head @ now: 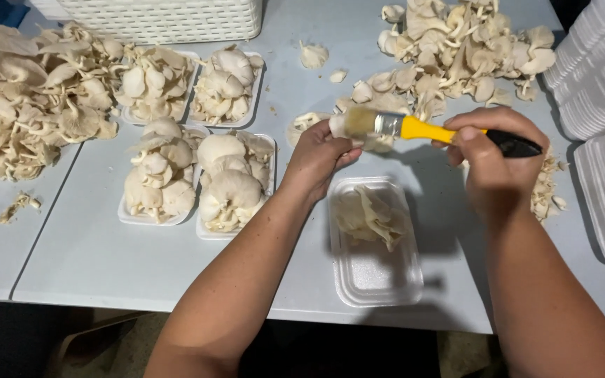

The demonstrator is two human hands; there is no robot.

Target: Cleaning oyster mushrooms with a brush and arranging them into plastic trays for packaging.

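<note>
Nearest to me, the two bare forearms reach up over the near edge of the pale grey tabletop (106, 259). Between them sits a white foam tray (379, 269), its far half holding a few oyster mushrooms, its near half bare. Just above that tray the left hand (316, 157) has its grip curled around a single mushroom (337, 126), lifted clear of the surface. The right hand (491, 157) is clenched on the black end of a paintbrush (414, 129) with a yellow handle and metal ferrule; the bristles lie against the mushroom in the left hand.

To the left stand four filled trays (197, 140) in a two-by-two block, each heaped with mushrooms. Beyond them, on the far left, lies a big loose mushroom heap (29, 98). A second pile (456, 49) spreads across the far right, and scraps (546, 189) are scattered just beside the right hand. A white woven basket (169, 17) stands at the far edge. Stacks of empty foam trays (603, 105) fill the right side.
</note>
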